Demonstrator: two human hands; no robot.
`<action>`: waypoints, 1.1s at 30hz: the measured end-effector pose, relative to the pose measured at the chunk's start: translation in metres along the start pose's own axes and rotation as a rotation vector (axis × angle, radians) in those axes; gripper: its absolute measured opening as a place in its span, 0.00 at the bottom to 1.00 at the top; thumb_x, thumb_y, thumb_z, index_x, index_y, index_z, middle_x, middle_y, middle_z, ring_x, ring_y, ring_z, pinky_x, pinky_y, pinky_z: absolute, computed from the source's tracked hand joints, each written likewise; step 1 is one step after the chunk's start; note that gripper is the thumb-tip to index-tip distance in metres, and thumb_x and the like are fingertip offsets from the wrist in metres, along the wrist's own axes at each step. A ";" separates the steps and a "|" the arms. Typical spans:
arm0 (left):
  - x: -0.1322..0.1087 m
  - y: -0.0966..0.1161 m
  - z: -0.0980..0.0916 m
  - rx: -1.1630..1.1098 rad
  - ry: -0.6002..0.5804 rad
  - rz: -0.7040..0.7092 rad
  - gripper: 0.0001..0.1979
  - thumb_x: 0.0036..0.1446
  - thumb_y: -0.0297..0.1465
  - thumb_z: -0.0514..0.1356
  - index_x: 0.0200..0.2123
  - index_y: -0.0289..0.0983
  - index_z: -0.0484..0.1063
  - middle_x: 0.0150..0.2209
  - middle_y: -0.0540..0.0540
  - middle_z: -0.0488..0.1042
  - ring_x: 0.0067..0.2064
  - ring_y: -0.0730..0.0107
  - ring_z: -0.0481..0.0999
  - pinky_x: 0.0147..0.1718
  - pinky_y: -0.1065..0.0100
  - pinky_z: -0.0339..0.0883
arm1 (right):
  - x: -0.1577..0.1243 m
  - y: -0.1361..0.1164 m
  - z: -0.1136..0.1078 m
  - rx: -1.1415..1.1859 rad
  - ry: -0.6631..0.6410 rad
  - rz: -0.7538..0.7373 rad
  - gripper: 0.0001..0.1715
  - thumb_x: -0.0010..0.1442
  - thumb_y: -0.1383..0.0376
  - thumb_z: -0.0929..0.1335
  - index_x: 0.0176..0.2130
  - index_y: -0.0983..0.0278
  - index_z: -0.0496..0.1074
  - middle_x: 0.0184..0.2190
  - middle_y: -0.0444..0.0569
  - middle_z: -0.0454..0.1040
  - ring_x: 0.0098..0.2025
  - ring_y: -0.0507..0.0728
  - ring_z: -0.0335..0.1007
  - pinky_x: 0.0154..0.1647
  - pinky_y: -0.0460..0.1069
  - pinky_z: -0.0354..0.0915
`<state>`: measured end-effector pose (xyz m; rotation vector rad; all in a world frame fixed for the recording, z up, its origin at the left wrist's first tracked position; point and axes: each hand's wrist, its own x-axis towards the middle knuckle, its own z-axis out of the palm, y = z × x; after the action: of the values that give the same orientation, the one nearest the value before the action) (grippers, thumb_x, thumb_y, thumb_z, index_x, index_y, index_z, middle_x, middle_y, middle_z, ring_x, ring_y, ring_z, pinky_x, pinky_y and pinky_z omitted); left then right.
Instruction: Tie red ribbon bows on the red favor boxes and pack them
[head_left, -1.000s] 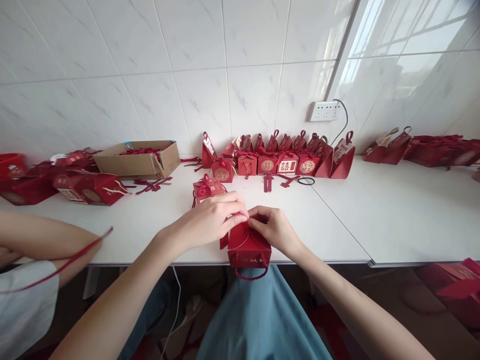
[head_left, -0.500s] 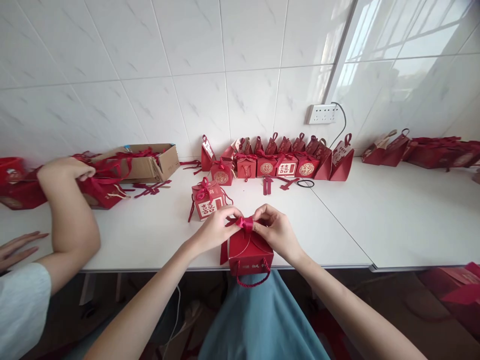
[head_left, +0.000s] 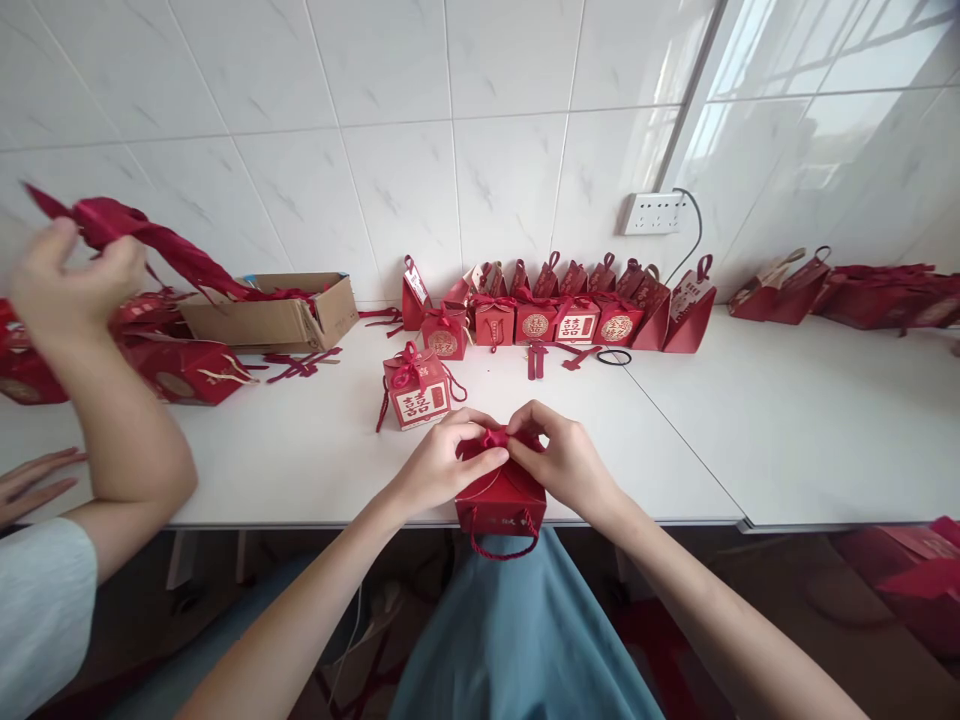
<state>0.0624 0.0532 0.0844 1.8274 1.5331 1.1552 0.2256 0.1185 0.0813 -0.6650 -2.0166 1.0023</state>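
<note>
A small red gift box [head_left: 501,497] with a cord handle stands at the near edge of the white table [head_left: 750,420]. A red ribbon [head_left: 495,438] is bunched on top of it. My left hand [head_left: 442,462] pinches the ribbon from the left, fingers closed. From the right, my right hand [head_left: 562,460] pinches the same ribbon, also closed. Just behind sits a finished red box [head_left: 416,392] with a bow.
A row of red boxes [head_left: 555,318] lines the tiled wall. A cardboard carton [head_left: 274,312] holds ribbons at the left, beside more red boxes [head_left: 176,368]. A co-worker's hand [head_left: 71,285] lifts a bundle of ribbons. A wall socket [head_left: 651,213] and flat red bags [head_left: 862,290] are at the right.
My hands have drawn closer together on the ribbon atop the box. The co-worker's arm has risen, pulling a bundle of ribbons up out of the carton.
</note>
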 end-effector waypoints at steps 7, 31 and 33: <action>0.000 -0.009 0.008 -0.320 -0.042 -0.125 0.14 0.54 0.41 0.59 0.27 0.37 0.76 0.43 0.44 0.73 0.45 0.63 0.73 0.44 0.65 0.67 | 0.009 0.013 -0.007 0.219 -0.166 -0.012 0.10 0.56 0.59 0.69 0.30 0.63 0.66 0.26 0.44 0.72 0.29 0.53 0.70 0.32 0.48 0.67; -0.016 -0.005 -0.010 0.102 0.213 -0.046 0.18 0.57 0.43 0.57 0.22 0.37 0.74 0.32 0.46 0.69 0.38 0.66 0.72 0.42 0.66 0.65 | -0.017 0.007 -0.027 -0.760 0.028 -0.648 0.08 0.64 0.71 0.63 0.36 0.65 0.71 0.36 0.53 0.71 0.35 0.56 0.64 0.36 0.52 0.63; -0.024 0.000 -0.009 0.229 0.291 -0.029 0.17 0.58 0.41 0.56 0.23 0.38 0.73 0.30 0.48 0.65 0.34 0.68 0.70 0.38 0.68 0.65 | -0.019 0.008 -0.031 -0.821 0.035 -0.668 0.09 0.63 0.74 0.62 0.37 0.66 0.71 0.36 0.53 0.71 0.35 0.57 0.65 0.37 0.52 0.62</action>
<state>0.0547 0.0290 0.0824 1.8334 1.9190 1.3239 0.2624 0.1222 0.0784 -0.3358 -2.3467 -0.2506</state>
